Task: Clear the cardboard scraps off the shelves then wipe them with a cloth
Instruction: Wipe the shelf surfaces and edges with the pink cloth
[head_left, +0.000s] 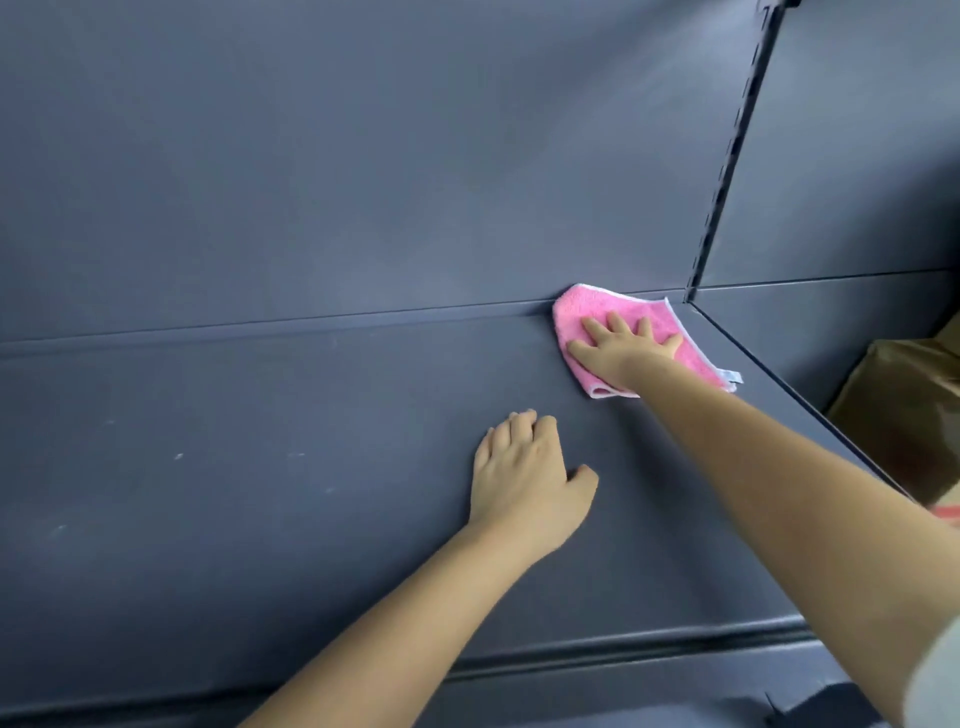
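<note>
Shelf (260, 493) back-right corner: cloth (576, 312) under right hand (623, 347).

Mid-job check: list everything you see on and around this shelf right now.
shelf: one, dark grey, fills the lower frame
back panel: one, dark grey, behind the shelf
slotted upright: one, dark, right of the back panel
cloth: one, pink with pale edging, shelf's back right corner
specks: a few, whitish, shelf's left part
brown item: one, beyond the shelf's right edge, kind unclear
left hand: fingers loosely curled, rests on shelf
right hand: fingers spread, presses cloth
</note>
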